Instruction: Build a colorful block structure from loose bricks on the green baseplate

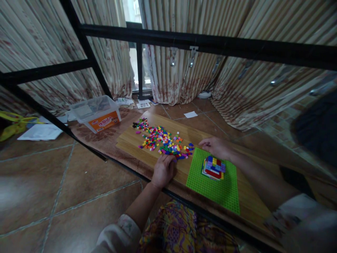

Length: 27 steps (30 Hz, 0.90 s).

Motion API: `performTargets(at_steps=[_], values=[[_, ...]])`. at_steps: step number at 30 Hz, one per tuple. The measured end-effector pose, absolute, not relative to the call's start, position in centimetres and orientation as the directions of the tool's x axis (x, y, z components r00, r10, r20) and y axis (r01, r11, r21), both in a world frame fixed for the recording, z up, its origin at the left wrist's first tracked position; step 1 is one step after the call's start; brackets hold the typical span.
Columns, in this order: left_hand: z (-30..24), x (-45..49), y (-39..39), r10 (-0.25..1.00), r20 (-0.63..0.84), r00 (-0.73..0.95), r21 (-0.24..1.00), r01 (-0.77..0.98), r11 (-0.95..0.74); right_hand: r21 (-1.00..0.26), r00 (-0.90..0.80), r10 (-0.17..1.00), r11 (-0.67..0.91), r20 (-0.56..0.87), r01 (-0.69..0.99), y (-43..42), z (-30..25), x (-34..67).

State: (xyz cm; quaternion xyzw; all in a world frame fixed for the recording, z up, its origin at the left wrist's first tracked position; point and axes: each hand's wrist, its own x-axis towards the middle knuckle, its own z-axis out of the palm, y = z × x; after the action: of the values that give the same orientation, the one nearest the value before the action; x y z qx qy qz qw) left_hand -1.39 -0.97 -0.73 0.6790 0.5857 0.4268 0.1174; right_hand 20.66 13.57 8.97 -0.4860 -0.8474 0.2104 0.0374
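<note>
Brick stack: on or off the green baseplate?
On: the multicolored brick stack sits on the green baseplate, bare studs visible left and in front.

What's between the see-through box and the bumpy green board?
Brown cloth beside the box, then the wooden board with loose colourful bricks spread on it; the head view shows this.

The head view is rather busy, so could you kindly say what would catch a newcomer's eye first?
Probably the bright green baseplate, near the right hand, with a multicoloured brick stack on it. Next come the loose coloured bricks scattered over the wooden board near the left hand. Farther left sits a clear box with an orange label.
</note>
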Motion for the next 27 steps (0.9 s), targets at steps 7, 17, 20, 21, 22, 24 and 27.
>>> performTargets(at_steps=[7,17,20,21,22,24,27], values=[[-0.5,-1.4,-1.2,0.902,0.43,-0.049,0.67,0.686,-0.282,-0.375,-0.521,0.847,0.451,-0.107,0.81,13.8,8.6,19.8],[-0.4,-1.3,-1.3,0.901,0.431,-0.054,0.665,0.694,-0.276,-0.296,-0.614,0.772,0.556,-0.164,0.777,12.8,7.1,16.7],[-0.6,-1.3,-1.3,0.902,0.429,-0.046,0.666,0.691,-0.281,-0.296,-0.61,0.78,0.555,-0.14,0.777,12.7,7.1,15.9],[-0.6,-1.3,-1.3,0.903,0.427,-0.046,0.667,0.69,-0.281,-0.3,-0.605,0.786,0.55,-0.132,0.78,12.6,7.1,15.5],[-0.7,-1.3,-1.3,0.904,0.425,-0.045,0.669,0.688,-0.28,-0.305,-0.6,0.79,0.545,-0.125,0.781,12.5,7.1,15.1],[-0.7,-1.3,-1.3,0.904,0.425,-0.05,0.673,0.686,-0.279,-0.315,-0.601,0.79,0.544,-0.121,0.778,12.3,7.1,14.1],[-0.7,-1.2,-1.3,0.904,0.425,-0.054,0.676,0.683,-0.277,-0.321,-0.619,0.774,0.558,-0.133,0.765,11.9,6.7,12.6]])
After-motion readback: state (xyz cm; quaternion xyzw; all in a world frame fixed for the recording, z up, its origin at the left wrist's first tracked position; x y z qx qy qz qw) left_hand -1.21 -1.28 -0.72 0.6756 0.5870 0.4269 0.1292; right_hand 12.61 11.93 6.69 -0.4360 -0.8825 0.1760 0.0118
